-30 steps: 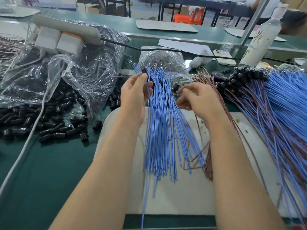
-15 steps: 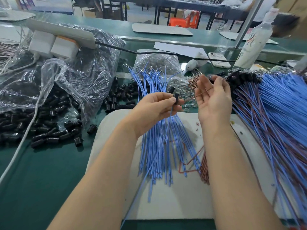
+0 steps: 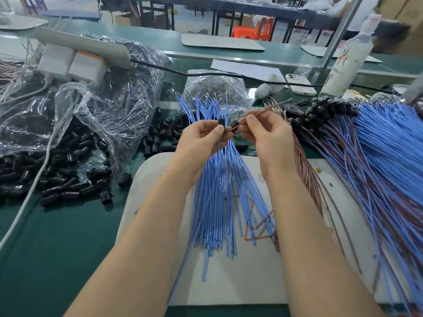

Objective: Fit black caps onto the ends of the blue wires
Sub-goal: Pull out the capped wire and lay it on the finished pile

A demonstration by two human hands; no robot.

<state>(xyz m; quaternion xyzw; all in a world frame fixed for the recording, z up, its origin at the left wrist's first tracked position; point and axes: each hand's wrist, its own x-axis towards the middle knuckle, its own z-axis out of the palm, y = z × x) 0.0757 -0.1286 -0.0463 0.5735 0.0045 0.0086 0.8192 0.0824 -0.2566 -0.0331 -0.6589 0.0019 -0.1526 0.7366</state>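
Note:
My left hand pinches a small black cap with a blue wire running down from it. Close to its right, my right hand pinches a thin brown wire whose tip points up and to the right. Both hands hover above a loose bundle of blue wires lying on a white mat. Loose black caps are spread over the green table at the left.
A heap of capped blue and brown wires fills the right side. Clear plastic bags and a white power strip lie at the back left. A phone and a white bottle stand at the back right.
My right hand came back from the brown wires at the right with one brown wire and now sits close to my left hand. The left hand rose a little with the cap.

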